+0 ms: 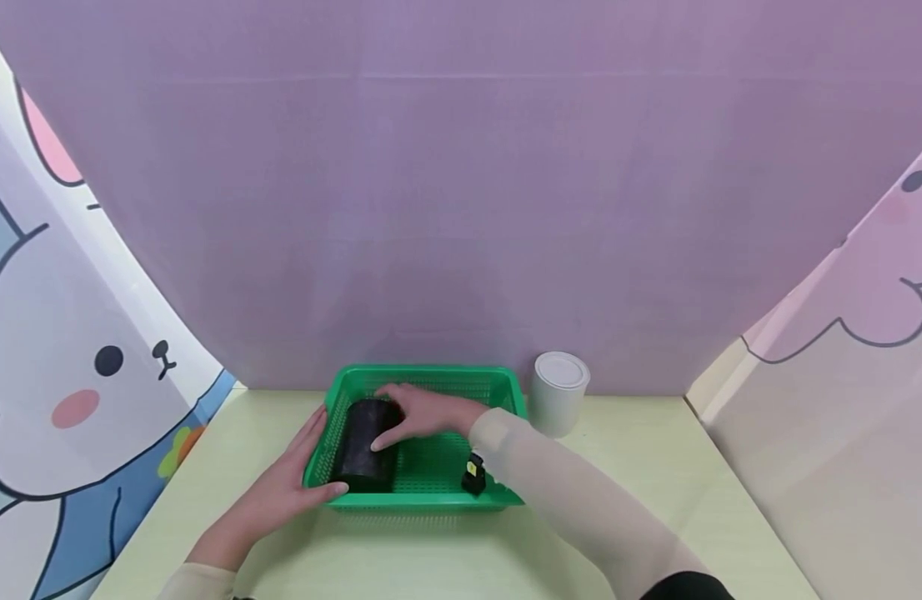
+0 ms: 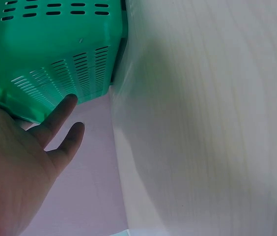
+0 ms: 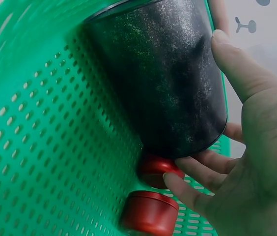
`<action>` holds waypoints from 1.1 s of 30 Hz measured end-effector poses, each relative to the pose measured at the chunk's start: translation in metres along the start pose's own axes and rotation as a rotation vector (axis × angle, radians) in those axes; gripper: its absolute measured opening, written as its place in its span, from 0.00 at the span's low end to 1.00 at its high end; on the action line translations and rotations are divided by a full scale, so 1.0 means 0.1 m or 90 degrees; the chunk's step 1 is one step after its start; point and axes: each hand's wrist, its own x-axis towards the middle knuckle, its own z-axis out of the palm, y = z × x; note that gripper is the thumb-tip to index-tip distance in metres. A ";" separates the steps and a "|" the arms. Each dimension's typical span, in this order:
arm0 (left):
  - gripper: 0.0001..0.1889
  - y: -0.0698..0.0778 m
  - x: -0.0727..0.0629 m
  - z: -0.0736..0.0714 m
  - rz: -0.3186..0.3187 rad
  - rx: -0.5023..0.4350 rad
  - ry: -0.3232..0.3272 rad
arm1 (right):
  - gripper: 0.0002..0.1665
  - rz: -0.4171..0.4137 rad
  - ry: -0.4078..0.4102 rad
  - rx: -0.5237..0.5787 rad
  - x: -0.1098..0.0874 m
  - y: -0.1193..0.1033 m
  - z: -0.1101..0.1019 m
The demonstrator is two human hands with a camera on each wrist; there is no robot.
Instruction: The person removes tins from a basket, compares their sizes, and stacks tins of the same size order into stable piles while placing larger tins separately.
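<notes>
A speckled black canister (image 3: 163,78) lies in the left part of a green perforated basket (image 1: 416,500). My right hand (image 1: 423,412) reaches over the basket and holds the canister, the thumb on its side and fingers at its end. My left hand (image 1: 284,479) holds the basket's left front corner. Its thumb lies over the front rim and its fingers run along the outer left wall; some are hidden behind the rim in the left wrist view. In the right wrist view, two small red tins sit in the basket: one tin (image 3: 151,214) in front, another tin (image 3: 158,172) partly behind the canister.
A white lidded can (image 1: 560,396) stands on the pale table (image 1: 641,483) just right of the basket. A purple cloth wall (image 1: 461,208) rises close behind the basket. Printed panels flank the table, and a small black device (image 1: 473,475) shows near my right cuff.
</notes>
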 end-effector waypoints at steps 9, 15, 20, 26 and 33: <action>0.62 0.02 0.02 0.00 -0.002 0.000 -0.003 | 0.66 0.019 -0.009 0.012 0.00 -0.03 0.02; 0.62 0.01 0.04 0.01 -0.006 0.003 -0.006 | 0.66 0.012 -0.009 0.024 0.01 -0.04 0.02; 0.62 0.01 0.03 0.00 -0.009 -0.001 -0.005 | 0.64 -0.023 -0.005 0.046 0.04 -0.08 0.01; 0.62 0.00 0.02 0.01 -0.002 -0.006 0.001 | 0.56 -0.089 -0.002 0.079 0.08 -0.12 0.02; 0.62 -0.05 0.01 0.03 -0.008 -0.010 -0.004 | 0.55 -0.100 0.004 0.057 0.09 -0.17 0.03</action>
